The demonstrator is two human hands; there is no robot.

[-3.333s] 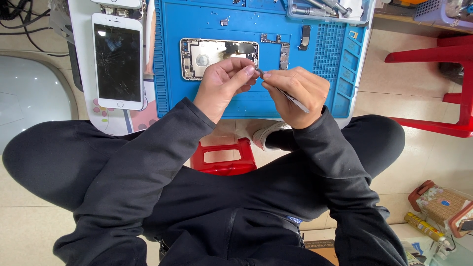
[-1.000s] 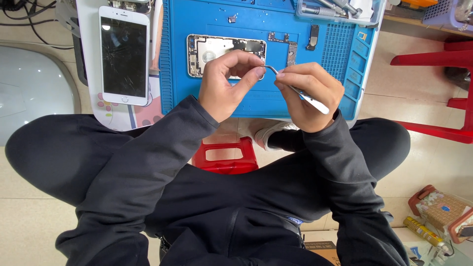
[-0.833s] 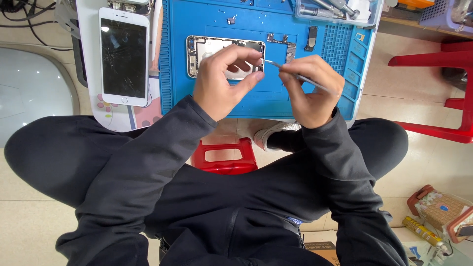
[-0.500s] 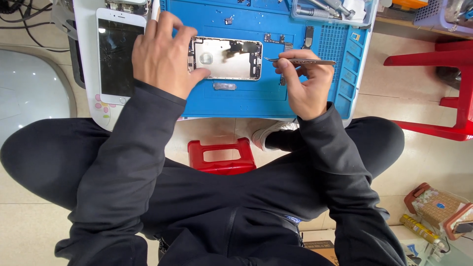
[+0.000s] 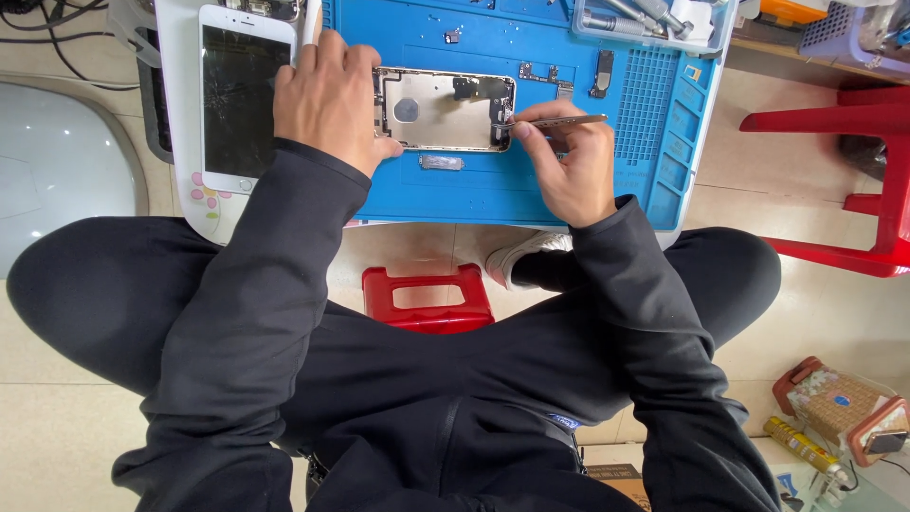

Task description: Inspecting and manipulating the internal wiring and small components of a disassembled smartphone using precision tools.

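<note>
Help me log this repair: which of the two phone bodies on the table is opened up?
The phone shell on the blue mat, steadied by the left hand: its bare metal inside shows. The white phone beside it keeps its cracked screen.

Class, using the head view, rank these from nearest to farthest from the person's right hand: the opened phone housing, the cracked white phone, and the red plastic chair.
From the right hand:
1. Opened phone housing, just left of it on the blue mat.
2. Red plastic chair, off to the right on the floor.
3. Cracked white phone, far left, beyond the left hand.

Bright, even daylight, soft shadows, sharp focus, slight wide-angle stretch at edges
</note>
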